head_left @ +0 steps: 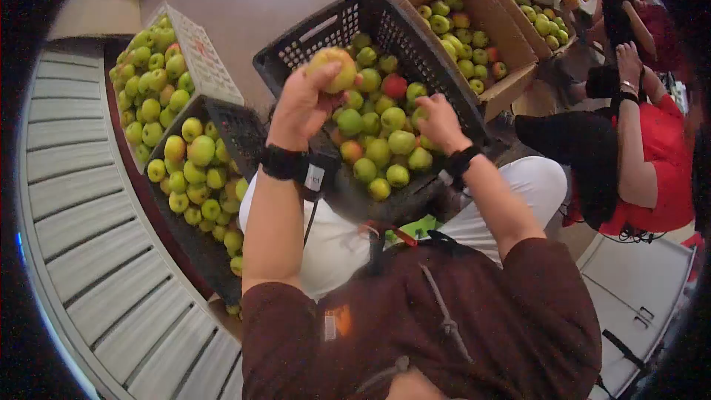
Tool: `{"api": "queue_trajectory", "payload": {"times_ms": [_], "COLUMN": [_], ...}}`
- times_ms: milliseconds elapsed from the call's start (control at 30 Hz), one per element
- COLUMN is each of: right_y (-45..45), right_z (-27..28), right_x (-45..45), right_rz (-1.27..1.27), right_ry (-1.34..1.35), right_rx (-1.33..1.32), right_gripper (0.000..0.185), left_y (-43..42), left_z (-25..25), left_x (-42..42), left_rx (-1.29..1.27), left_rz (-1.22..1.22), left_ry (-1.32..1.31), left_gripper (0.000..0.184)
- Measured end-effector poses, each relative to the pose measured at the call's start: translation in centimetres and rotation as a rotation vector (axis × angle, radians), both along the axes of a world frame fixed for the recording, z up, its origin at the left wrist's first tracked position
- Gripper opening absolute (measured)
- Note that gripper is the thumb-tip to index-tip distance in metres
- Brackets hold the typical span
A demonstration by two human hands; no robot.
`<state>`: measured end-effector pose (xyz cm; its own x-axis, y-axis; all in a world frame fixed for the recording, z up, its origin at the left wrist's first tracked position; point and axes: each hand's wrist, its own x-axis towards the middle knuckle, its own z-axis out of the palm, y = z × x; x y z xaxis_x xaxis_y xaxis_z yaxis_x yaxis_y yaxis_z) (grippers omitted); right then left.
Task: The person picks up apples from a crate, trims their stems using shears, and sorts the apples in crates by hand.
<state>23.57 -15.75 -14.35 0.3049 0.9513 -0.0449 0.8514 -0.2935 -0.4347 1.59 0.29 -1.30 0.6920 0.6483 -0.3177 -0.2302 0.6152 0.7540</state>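
Note:
Raised over the near-left side of a black plastic crate (311, 27), my left hand (296, 107) is closed around a yellow apple with a reddish blush (335, 72). My right hand (443, 124) reaches into the right side of the same crate. Its fingers are curled on a green apple (419, 120), which they partly hide. Many green apples (378, 152) lie loose in this crate, along with a red apple (395, 87). Both wrists wear black bands.
To the left stand a white crate (204, 55) and another black crate (229, 122), both full of apples, beside a slatted grey conveyor (89, 200). Cardboard boxes (511, 92) of apples stand at the back right. A person in red (652, 170) sits at the right.

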Motion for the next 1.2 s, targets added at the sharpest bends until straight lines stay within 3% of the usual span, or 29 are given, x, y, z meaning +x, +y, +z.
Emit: {"api": "queue_trajectory", "payload": {"times_ms": [133, 233, 633, 833, 1000, 1067, 1100, 1133, 1167, 1200], "right_y": [0.1, 0.0, 0.1, -0.2, 0.0, 0.6, 0.6, 0.8, 0.3, 0.3], "right_z": [-2.0, -3.4, -5.0, -6.7, -7.8, -6.9, -7.6, -4.4, -7.7, -7.5], "right_x": [2.4, 3.4, 3.1, 4.1, 4.9, 4.9, 5.1, 3.6, 5.5, 5.3], "right_rz": [0.122, 0.204, 0.177, 0.33, 0.304, 0.292, 0.282, 0.304, 0.371, 0.336], "right_ry": [-0.391, -0.424, -0.478, -0.637, -0.519, -0.328, -0.357, -0.343, -0.418, -0.429], "right_rx": [-0.283, -0.336, -0.334, -0.375, -0.45, -0.596, -0.617, -0.557, -0.497, -0.515], "right_gripper": [0.025, 0.022, 0.015, 0.013, 0.017, 0.019, 0.02, 0.022, 0.021, 0.021], "left_y": [1.0, 1.0, 0.7, 0.5, 0.5, 0.5, 0.4, 0.4, 0.4, 0.3], "left_z": [0.6, 0.6, 1.0, 1.1, 0.2, -0.3, -0.6, -1.5, -2.3, -1.9], "left_x": [-0.8, -1.3, -1.1, -0.9, -0.7, -1.1, -0.8, -0.2, 0.1, 0.0], "left_rx": [0.008, -0.009, -0.016, -0.023, 0.001, 0.047, 0.074, 0.06, 0.043, 0.032], "left_rz": [0.084, 0.185, 0.204, 0.206, 0.115, 0.08, 0.073, 0.084, 0.088, 0.109], "left_ry": [0.013, 0.053, 0.017, 0.036, -0.058, -0.073, -0.065, -0.05, -0.043, -0.009], "left_gripper": [0.029, 0.029, 0.031, 0.031, 0.029, 0.028, 0.026, 0.025, 0.025, 0.024]}}
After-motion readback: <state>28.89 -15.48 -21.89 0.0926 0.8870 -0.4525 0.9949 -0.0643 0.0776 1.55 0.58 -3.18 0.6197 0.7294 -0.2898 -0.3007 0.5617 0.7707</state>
